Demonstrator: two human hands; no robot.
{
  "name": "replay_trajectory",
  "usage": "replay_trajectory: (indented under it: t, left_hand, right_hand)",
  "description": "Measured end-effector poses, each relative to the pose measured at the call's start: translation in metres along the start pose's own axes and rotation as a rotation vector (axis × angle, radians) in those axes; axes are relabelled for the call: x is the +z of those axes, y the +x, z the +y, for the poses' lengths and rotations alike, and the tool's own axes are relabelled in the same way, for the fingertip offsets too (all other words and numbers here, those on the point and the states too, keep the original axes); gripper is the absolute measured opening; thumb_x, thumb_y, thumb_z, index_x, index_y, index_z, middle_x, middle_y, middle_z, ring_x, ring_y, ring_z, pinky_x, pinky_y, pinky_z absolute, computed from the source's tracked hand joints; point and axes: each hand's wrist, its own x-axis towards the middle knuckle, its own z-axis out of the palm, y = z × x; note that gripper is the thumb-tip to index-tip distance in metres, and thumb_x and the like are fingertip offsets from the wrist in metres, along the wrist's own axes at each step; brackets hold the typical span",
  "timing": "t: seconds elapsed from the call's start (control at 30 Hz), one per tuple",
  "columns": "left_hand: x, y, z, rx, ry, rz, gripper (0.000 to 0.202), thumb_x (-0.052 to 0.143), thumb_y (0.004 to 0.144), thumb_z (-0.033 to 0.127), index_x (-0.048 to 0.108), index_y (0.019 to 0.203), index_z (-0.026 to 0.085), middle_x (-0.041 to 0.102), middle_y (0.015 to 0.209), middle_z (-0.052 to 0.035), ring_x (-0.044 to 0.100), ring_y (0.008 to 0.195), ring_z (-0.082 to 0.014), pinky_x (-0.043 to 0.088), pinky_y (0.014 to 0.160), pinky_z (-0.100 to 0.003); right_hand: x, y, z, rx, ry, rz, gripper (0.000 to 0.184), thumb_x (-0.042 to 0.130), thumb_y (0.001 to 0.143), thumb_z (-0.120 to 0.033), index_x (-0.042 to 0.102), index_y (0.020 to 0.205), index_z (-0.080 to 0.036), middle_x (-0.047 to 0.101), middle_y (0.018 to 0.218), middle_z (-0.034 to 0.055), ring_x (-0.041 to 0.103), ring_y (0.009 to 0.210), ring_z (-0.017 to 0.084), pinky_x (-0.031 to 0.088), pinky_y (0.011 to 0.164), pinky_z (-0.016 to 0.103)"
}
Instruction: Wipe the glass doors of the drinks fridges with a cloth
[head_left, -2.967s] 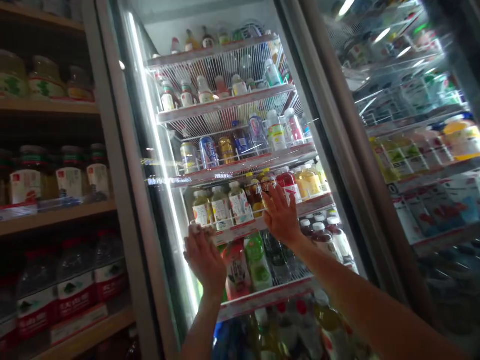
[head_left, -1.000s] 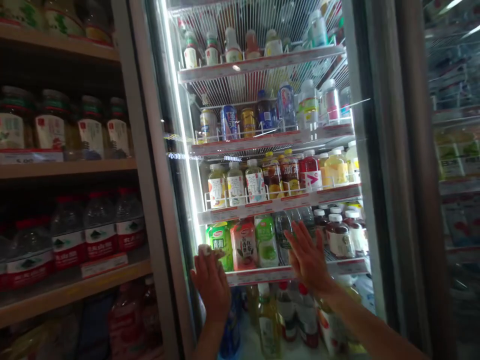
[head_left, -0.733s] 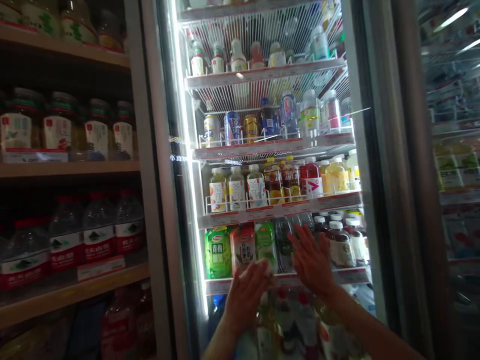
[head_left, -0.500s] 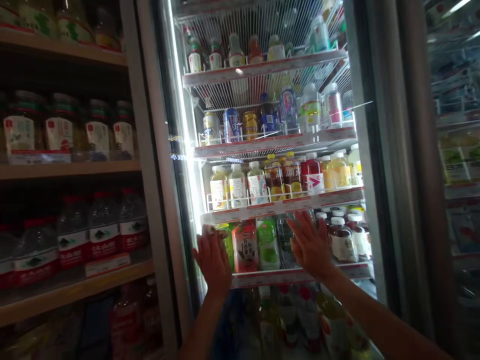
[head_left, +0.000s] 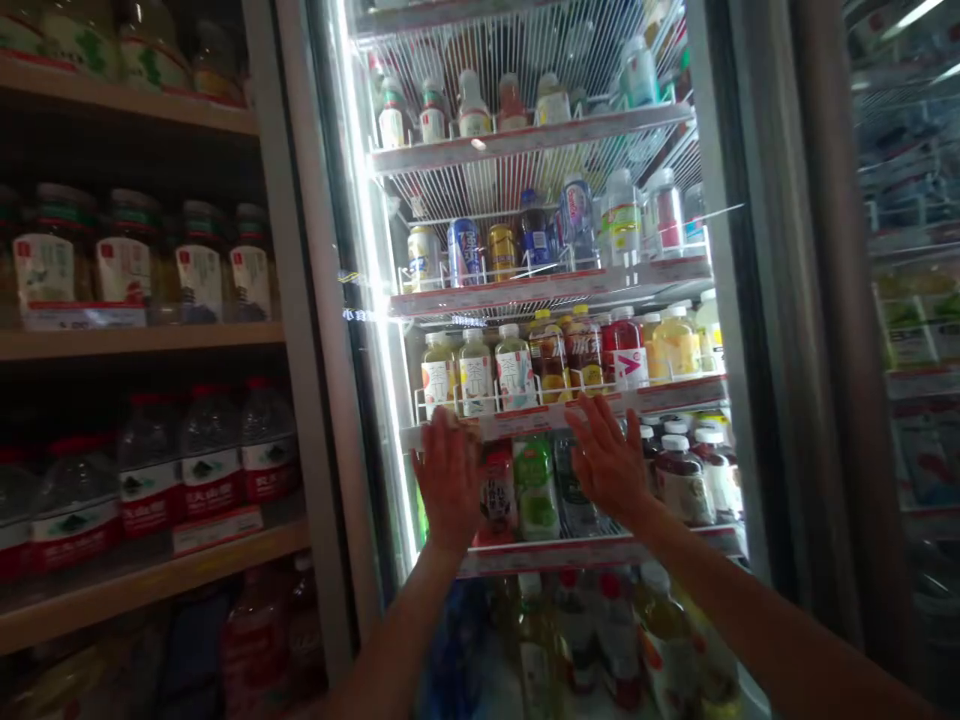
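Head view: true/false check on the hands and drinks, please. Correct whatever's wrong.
1. The right hand has its fingers stretched out. True.
2. The two hands overlap. False: the left hand is apart from the right, and a green-labelled drink shows between them.
3. Two yellow-capped bottles stand side by side. True.
4. In the picture, the gold can is left of the blue can. False: the gold can is right of the blue can.
5. Red-capped bottles stand on a wood-coloured shelf at picture left. True.
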Motion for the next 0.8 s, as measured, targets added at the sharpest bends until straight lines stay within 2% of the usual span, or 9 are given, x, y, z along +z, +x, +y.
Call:
replay_trajectory:
  t: [0.07,0.13,0.3,0.37,0.5,0.57,0.63,0.73,0.8]
  left_hand:
    - [0.003,-0.001,0.015,0.297,-0.089,-0.098,0.044,0.040,0.089,0.015,0.044,0.132,0.020,0.044,0.140,-0.0086,0.023,0.138,-0.0196,0.017,0.113,-0.042]
    - [0.003,0.001,0.015,0.386,-0.117,-0.138,0.044,0.040,0.089,0.015,0.045,0.131,0.023,0.047,0.138,-0.0057,0.026,0.137,-0.0177,0.015,0.114,-0.042]
    - [0.000,0.018,-0.023,-0.292,0.028,0.090,0.048,0.038,0.091,0.023,0.036,0.138,0.017,0.035,0.144,-0.0156,0.025,0.137,-0.0248,0.021,0.110,-0.050]
    - [0.001,0.020,-0.020,-0.329,0.033,0.131,0.049,0.038,0.091,0.024,0.034,0.139,0.016,0.031,0.146,-0.0164,0.022,0.138,-0.0264,0.022,0.109,-0.051]
    - [0.007,0.014,0.011,0.260,-0.087,-0.061,0.049,0.040,0.089,0.015,0.036,0.138,0.022,0.042,0.141,-0.0078,0.025,0.137,-0.0187,0.018,0.113,-0.041]
    - [0.009,0.017,0.014,0.399,-0.107,-0.110,0.048,0.042,0.089,0.016,0.039,0.136,0.024,0.046,0.138,-0.0057,0.028,0.136,-0.0176,0.017,0.114,-0.040]
    - [0.008,0.028,0.002,0.261,-0.065,-0.064,0.046,0.041,0.090,0.019,0.039,0.136,0.023,0.044,0.139,-0.0077,0.030,0.136,-0.0191,0.017,0.113,-0.043]
    - [0.009,0.050,-0.017,-0.148,0.018,0.107,0.046,0.038,0.092,0.023,0.036,0.138,0.020,0.038,0.143,-0.0136,0.029,0.136,-0.0233,0.023,0.110,-0.049]
    - [0.012,0.060,-0.013,-0.233,0.032,0.145,0.046,0.038,0.092,0.023,0.037,0.137,0.019,0.036,0.144,-0.0146,0.026,0.137,-0.0244,0.026,0.107,-0.049]
  right_hand:
    - [0.001,0.000,-0.001,0.001,0.006,0.005,0.058,0.043,0.087,-0.022,0.027,0.142,-0.025,0.034,0.147,0.0082,0.020,0.140,0.020,0.005,0.113,0.049]
    - [0.001,0.000,-0.001,0.006,0.008,0.007,0.057,0.044,0.087,-0.022,0.029,0.142,-0.025,0.035,0.146,0.0078,0.021,0.139,0.020,0.006,0.113,0.048]
    - [0.001,0.001,-0.001,0.013,0.008,0.000,0.055,0.044,0.087,-0.022,0.033,0.140,-0.024,0.036,0.146,0.0083,0.021,0.139,0.020,0.005,0.113,0.048]
    - [0.000,0.000,-0.002,0.012,0.013,0.010,0.055,0.043,0.087,-0.022,0.031,0.141,-0.024,0.035,0.146,0.0080,0.021,0.139,0.020,0.005,0.113,0.048]
    - [0.000,0.001,-0.004,0.008,0.020,0.031,0.057,0.042,0.088,-0.023,0.027,0.143,-0.023,0.033,0.147,0.0087,0.020,0.139,0.021,0.007,0.113,0.049]
    - [0.000,0.005,-0.004,-0.005,0.012,0.029,0.058,0.041,0.088,-0.024,0.024,0.144,-0.023,0.033,0.147,0.0088,0.021,0.139,0.022,0.008,0.113,0.049]
    - [0.000,0.012,-0.002,-0.016,0.000,0.024,0.059,0.040,0.088,-0.024,0.022,0.144,-0.024,0.033,0.147,0.0084,0.022,0.139,0.022,0.008,0.113,0.049]
    - [-0.001,0.028,0.002,-0.011,-0.022,0.029,0.058,0.040,0.088,-0.025,0.023,0.144,-0.025,0.034,0.147,0.0079,0.024,0.138,0.022,0.009,0.113,0.050]
    - [0.000,0.038,0.004,-0.004,-0.033,0.035,0.058,0.041,0.088,-0.026,0.024,0.143,-0.025,0.034,0.147,0.0074,0.025,0.138,0.023,0.009,0.113,0.051]
